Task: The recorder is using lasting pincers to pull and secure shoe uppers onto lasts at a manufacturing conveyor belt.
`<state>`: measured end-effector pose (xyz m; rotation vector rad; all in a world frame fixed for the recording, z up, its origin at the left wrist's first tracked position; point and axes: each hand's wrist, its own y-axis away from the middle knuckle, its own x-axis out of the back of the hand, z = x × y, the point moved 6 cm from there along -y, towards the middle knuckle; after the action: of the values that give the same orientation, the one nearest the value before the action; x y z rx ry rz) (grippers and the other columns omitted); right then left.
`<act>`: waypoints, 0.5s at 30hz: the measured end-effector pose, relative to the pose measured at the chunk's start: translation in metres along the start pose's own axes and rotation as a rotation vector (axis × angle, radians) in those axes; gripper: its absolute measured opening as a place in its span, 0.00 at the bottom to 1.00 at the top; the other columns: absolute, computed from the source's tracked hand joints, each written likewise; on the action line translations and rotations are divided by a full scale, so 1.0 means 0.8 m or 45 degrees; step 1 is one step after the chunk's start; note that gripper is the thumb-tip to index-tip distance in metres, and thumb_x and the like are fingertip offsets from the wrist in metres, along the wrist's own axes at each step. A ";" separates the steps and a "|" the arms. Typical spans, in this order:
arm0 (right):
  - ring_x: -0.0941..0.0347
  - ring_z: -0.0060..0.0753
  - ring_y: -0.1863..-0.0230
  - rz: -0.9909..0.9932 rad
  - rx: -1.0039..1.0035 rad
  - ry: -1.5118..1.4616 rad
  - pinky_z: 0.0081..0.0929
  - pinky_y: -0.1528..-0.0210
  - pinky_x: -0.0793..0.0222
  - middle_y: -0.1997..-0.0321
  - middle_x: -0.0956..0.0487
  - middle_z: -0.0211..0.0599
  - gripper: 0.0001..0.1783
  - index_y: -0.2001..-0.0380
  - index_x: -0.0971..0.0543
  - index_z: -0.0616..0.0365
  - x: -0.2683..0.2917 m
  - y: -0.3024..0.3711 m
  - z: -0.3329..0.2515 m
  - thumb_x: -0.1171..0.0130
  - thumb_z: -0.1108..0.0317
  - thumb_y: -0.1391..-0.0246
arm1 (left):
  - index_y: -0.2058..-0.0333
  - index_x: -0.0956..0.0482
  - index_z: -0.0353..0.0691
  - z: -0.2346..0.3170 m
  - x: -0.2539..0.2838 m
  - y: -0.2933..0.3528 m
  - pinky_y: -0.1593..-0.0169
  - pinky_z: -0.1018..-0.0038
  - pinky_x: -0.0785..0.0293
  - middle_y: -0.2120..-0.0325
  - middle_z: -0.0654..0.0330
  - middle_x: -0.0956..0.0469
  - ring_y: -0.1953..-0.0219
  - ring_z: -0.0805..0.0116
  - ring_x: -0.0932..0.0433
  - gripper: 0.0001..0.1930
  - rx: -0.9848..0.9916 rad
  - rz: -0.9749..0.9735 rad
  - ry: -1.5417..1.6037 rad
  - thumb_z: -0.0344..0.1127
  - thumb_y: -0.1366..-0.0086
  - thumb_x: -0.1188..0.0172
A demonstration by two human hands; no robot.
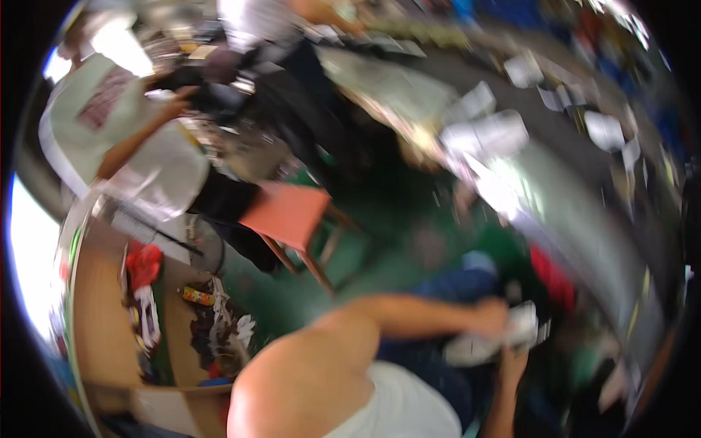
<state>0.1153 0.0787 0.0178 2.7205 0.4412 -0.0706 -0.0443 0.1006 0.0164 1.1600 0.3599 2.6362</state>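
Motion blurs the whole view. My left hand (pixel 491 318) is closed at the end of my bare forearm, which reaches across to the right over my lap. It grips a white-and-grey object (pixel 523 325) whose kind I cannot make out. My right hand (pixel 513 360) comes up from below and holds the same object at its lower side; its fingers are smeared. Just left of it, a paler flat-looking piece (pixel 471 351) lies over my dark blue trousers (pixel 438 372). Whether it is part of the held object, I cannot tell.
A red-topped stool (pixel 288 212) stands ahead on the green floor (pixel 343 255). A long grey worktable or belt (pixel 577 219) with white items (pixel 485 135) runs along the right. A wooden bin (pixel 102 306) with mixed scraps is at left. Two people (pixel 124 139) stand beyond.
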 end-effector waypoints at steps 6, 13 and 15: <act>0.24 0.30 0.59 0.124 0.045 0.142 0.27 0.54 0.27 0.57 0.21 0.38 0.27 0.50 0.28 0.66 -0.005 0.024 -0.003 0.35 0.73 0.57 | 0.67 0.19 0.30 -0.033 -0.003 0.007 0.53 0.49 0.27 0.68 0.37 0.20 0.59 0.38 0.19 0.26 -0.056 0.117 0.243 0.50 0.27 0.54; 0.22 0.31 0.56 0.044 0.052 0.496 0.29 0.51 0.27 0.57 0.19 0.41 0.28 0.52 0.25 0.67 0.027 0.032 0.033 0.36 0.71 0.60 | 0.44 0.23 0.40 -0.024 0.001 0.037 0.70 0.78 0.25 0.61 0.62 0.17 0.65 0.74 0.20 0.28 0.228 -0.675 0.763 0.21 0.46 0.45; 0.23 0.35 0.54 0.106 0.131 0.719 0.31 0.48 0.28 0.55 0.20 0.44 0.31 0.49 0.28 0.68 0.042 0.018 0.046 0.37 0.69 0.60 | 0.41 0.27 0.41 -0.032 -0.007 0.036 0.62 0.69 0.16 0.55 0.60 0.18 0.59 0.68 0.17 0.31 0.288 -0.838 1.040 0.18 0.47 0.47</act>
<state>0.1522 0.0618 -0.0148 2.8267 0.4834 0.7294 -0.0631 0.0686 0.0052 -0.0948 0.9948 2.3390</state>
